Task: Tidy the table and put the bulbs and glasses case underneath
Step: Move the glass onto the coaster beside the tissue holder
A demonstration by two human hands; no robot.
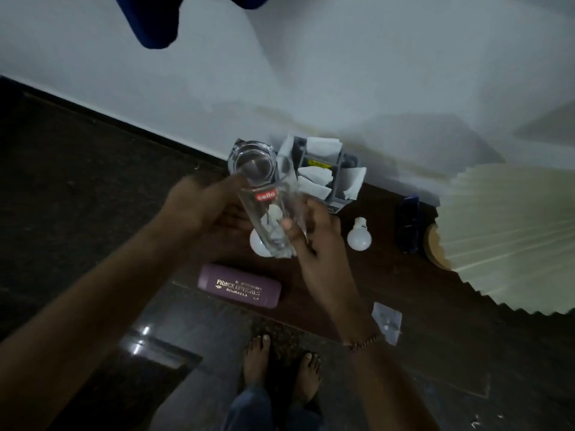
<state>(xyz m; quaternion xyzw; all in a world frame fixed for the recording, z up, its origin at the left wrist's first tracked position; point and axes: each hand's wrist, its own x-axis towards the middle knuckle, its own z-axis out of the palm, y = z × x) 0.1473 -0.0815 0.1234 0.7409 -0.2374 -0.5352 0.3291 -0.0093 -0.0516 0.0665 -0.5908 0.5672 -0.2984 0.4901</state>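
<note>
Both hands hold a clear glass tumbler [267, 200] above the desk [389, 290]. The left hand [205, 206] wraps the tumbler's side; the right hand [311, 234] closes on its lower end, thumb on the glass. Crumpled paper appears to sit inside the tumbler.

Task items remain on the desk:
- One bulb [359, 235] lies right of the hands.
- A second bulb [257, 244] lies under the tumbler, partly hidden.
- The glasses case [239, 286] lies near the front edge.

A grey organiser [329, 175] stuffed with paper stands by the wall.

Judged step: clearing loose items. The next move calls for setting the tumbler down upright, clear of both bulbs, then taking the bulbs and case below.
</note>
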